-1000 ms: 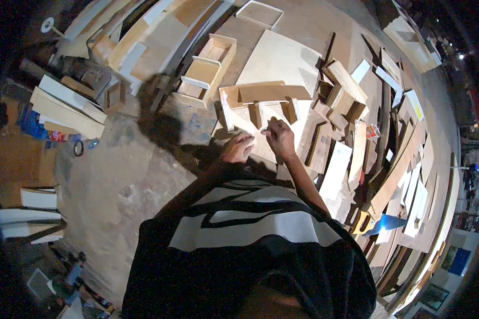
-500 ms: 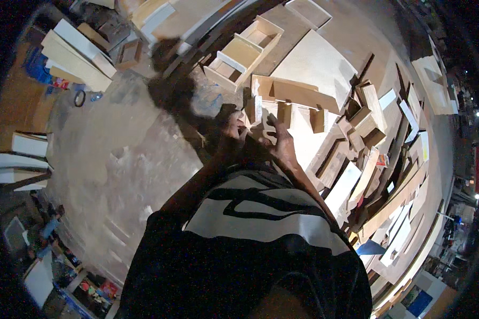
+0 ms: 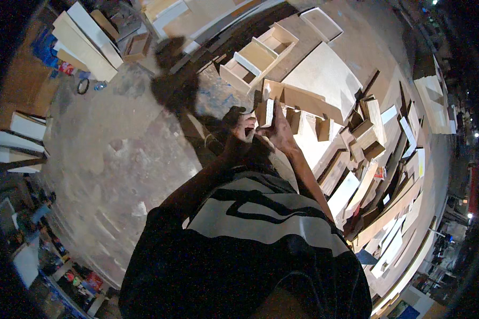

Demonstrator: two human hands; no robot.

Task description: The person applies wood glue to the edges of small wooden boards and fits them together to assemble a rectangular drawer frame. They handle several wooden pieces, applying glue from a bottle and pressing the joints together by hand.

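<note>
My right hand (image 3: 281, 132) is at a short wooden block (image 3: 265, 113) with a pale edge. Its fingers lie along the block's right side and the thumb reaches below it, closed on it. To the left, in shadow, my left hand (image 3: 241, 127) has its fingers curled in; what they hold, if anything, is hidden. The block stands at the left end of a wooden frame (image 3: 303, 101) with a long upright board and short cross pieces. This frame rests on a pale flat panel (image 3: 324, 72).
Beyond the frame lies an open wooden box with compartments (image 3: 258, 56). Wood offcuts (image 3: 367, 130) are heaped at right. Boards (image 3: 85, 45) lean at far left near a black ring (image 3: 83, 86). Bare floor (image 3: 117, 154) stretches to my left.
My right hand has moved from open beside the block to closing on it. The left hand stays near it, fingers curled. The whole view has shifted slightly.
</note>
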